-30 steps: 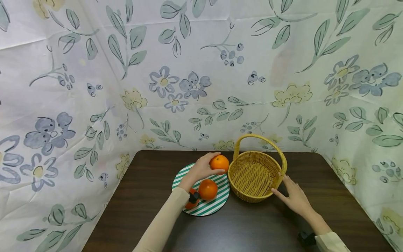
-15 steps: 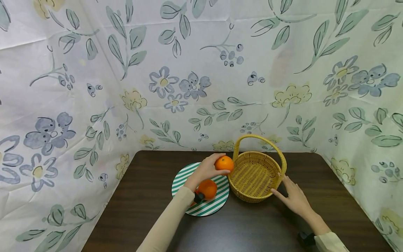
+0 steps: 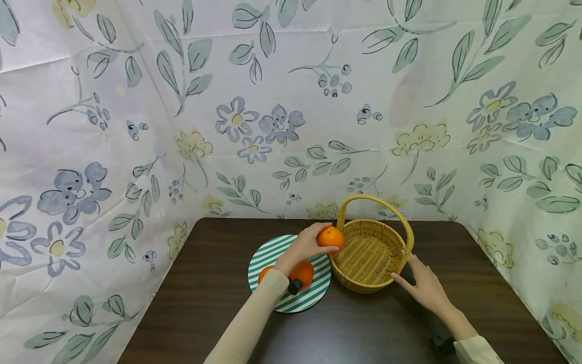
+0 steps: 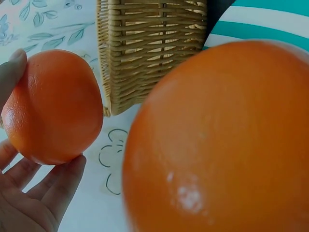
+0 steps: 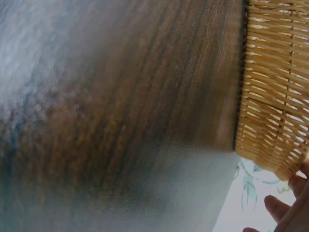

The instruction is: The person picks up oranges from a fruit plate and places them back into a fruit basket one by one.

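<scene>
Orange [image 3: 330, 238]: left hand [image 3: 306, 247] pinches it at basket's [image 3: 369, 258] nine o'clock.
Basket: right hand [image 3: 425, 287] spread against four o'clock side.
Transfer: likely step; next calls for three o'clock shift, release.

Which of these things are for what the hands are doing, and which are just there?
Seems part of the job:
the held orange, in the left hand
the basket, with the right hand at its side
probably also the two other oranges on the striped plate

Just there:
the dark table
the flowery cloth behind it
</scene>
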Motion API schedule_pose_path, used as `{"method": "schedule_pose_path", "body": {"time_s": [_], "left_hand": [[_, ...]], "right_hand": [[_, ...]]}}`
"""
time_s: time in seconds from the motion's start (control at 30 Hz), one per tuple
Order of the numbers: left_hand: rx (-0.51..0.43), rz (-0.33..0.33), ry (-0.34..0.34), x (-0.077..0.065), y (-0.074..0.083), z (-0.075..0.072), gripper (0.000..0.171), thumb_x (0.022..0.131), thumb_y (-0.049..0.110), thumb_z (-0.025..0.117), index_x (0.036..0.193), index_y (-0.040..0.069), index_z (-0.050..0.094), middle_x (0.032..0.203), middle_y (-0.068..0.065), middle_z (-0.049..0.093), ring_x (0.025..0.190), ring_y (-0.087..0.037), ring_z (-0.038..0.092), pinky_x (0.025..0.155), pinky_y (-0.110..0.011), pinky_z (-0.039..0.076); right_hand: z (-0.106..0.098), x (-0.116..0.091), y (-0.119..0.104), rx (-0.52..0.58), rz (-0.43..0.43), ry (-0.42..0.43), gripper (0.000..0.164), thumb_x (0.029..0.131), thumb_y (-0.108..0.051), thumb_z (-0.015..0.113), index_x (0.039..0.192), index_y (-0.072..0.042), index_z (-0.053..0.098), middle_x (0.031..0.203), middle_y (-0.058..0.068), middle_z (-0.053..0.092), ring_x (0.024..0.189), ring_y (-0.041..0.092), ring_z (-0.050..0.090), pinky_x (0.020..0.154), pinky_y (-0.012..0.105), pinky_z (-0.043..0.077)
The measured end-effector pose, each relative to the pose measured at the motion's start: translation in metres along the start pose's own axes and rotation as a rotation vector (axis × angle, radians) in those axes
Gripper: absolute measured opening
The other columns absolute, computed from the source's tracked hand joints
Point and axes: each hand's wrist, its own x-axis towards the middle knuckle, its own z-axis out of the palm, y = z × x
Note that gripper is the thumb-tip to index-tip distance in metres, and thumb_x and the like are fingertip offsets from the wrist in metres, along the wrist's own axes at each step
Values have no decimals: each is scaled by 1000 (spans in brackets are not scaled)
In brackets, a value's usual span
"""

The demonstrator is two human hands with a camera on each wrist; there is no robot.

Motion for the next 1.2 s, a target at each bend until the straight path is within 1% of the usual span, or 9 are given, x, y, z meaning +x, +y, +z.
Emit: {"method": "schedule_pose_path", "body": {"time_s": [0.2,0.43,0.63,0.77,1.0,1.2], "left_hand": [[27,6,3,5,-1,6,77,74,62,64,139,30,40,134,6,48,108,-13,53,84,-31,48],[35,30,12,9,1,10,79,75,60,65,140,22,42,133,3,50,104,-14,54,83,-31,49],[35,23,9,13,2,13,78,75,60,66,140,25,40,133,5,49,107,-13,54,85,-31,49],[19,23,4,15,3,16,80,74,62,64,141,24,40,134,6,48,107,-13,54,86,-32,49],[14,25,15,16,1,21,81,74,63,64,141,24,40,133,6,49,104,-12,54,85,-30,48],[36,42,5,19,3,26,80,75,62,63,140,23,40,133,5,48,105,-12,54,85,-29,48]], "right_hand": [[-1,0,0,3,4,0,84,88,-50,56,146,0,22,147,31,22,129,51,26,101,67,18],[-1,1,1,9,-2,12,82,87,-49,57,145,-1,24,147,30,21,129,51,27,100,68,19],[-1,1,-1,15,-9,25,80,87,-49,57,145,-2,26,146,30,23,128,51,28,99,68,20],[-1,0,-2,20,-12,35,80,87,-48,58,145,-2,26,146,31,24,127,52,29,98,68,20],[0,0,-3,22,-11,19,82,88,-48,57,147,-4,22,147,30,22,128,51,27,100,68,19],[1,-1,-2,27,-2,18,83,87,-48,58,147,-6,20,147,30,22,129,51,27,100,68,19]]}}
